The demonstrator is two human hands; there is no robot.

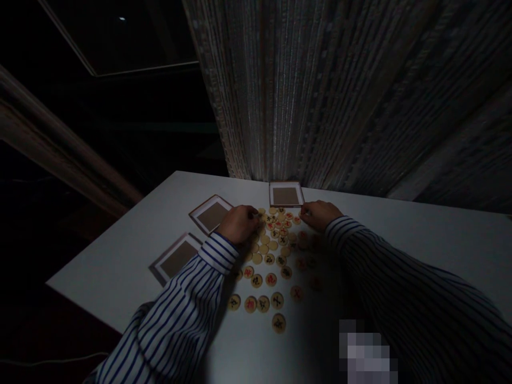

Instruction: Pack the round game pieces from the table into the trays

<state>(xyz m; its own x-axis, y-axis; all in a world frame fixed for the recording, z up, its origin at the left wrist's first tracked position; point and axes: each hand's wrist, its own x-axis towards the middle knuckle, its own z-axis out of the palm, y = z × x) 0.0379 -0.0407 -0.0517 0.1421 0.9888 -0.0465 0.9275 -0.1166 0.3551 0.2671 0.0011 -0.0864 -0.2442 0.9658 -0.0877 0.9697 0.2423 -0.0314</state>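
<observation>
Many round wooden Chinese chess pieces [271, 279] lie scattered over the middle of a white table [368, 234]. Some show red or black characters, while others are plain side up. My left hand [239, 223] is at the far left of the scatter, thumb and fingers pinched together beside a plain piece [261, 212]; what sits between the fingertips is too dark to make out. Across the scatter, my right hand [321, 214] has its fingers closed at the far right edge, with the pale rim of a piece [301, 212] at the fingertips.
Three flat, framed boxes or lids with brown centres lie around the pieces: one at the back [285, 194], one left of my left hand [212, 214], another nearer [178, 260]. A bead or string curtain [276, 96] hangs behind the table. The room is dim.
</observation>
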